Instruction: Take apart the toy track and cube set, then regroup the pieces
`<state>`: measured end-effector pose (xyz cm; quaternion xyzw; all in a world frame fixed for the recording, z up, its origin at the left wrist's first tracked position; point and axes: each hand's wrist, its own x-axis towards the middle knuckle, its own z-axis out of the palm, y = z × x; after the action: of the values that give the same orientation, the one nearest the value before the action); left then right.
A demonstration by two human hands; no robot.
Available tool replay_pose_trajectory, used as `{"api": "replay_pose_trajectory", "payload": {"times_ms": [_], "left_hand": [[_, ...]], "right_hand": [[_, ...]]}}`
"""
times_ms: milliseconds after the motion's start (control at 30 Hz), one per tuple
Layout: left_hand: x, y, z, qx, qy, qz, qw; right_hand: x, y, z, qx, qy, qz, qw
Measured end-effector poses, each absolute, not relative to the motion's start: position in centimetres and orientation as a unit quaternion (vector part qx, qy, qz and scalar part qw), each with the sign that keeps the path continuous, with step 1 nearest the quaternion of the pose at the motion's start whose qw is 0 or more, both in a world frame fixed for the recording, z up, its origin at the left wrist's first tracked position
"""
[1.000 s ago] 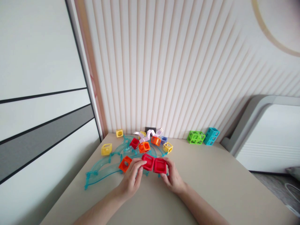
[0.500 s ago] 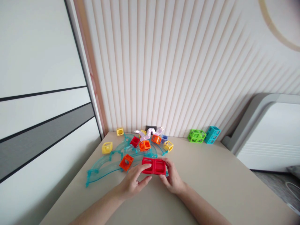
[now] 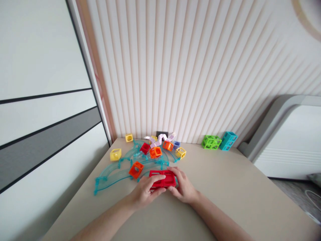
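Two joined red open-frame cube blocks (image 3: 170, 179) are held low over the front of the pile. My left hand (image 3: 142, 194) grips their left end, its fingers across the top and its thumb along the near side. On the right end, my right hand (image 3: 185, 189) has its fingers over the far edge and its thumb at the near edge. Just beyond my left hand lies a tilted orange cube block (image 3: 136, 169). Clear teal track pieces (image 3: 110, 185) spread out to the left and behind the red blocks.
Behind are another orange block (image 3: 155, 152), a red block (image 3: 145, 148), yellow blocks (image 3: 115, 154) and a lilac zigzag piece (image 3: 155, 142). Green joined blocks (image 3: 211, 142) and a teal pair (image 3: 228, 140) stand by the ribbed wall (image 3: 175, 67). A cabinet (image 3: 50, 160) borders the table's left.
The red blocks have tipped and shifted slightly left. My left hand has closed around their left end, with its thumb now against them; my right hand keeps its hold.
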<state>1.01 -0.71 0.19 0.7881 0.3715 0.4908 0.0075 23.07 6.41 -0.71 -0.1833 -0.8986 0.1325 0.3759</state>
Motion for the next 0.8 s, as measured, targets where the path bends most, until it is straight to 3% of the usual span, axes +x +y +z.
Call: {"api": "replay_pose_trajectory", "payload": {"times_ms": [233, 800], "left_hand": [[0.92, -0.39, 0.16, 0.796, 0.351, 0.493, 0.019], [0.49, -0.32, 1.10, 0.834, 0.255, 0.486, -0.065]], "right_hand": [[22.98, 6.43, -0.43, -0.177, -0.891, 0.134, 0.396], [22.66, 6.73, 0.20, -0.098, -0.904, 0.100, 0.403]]}}
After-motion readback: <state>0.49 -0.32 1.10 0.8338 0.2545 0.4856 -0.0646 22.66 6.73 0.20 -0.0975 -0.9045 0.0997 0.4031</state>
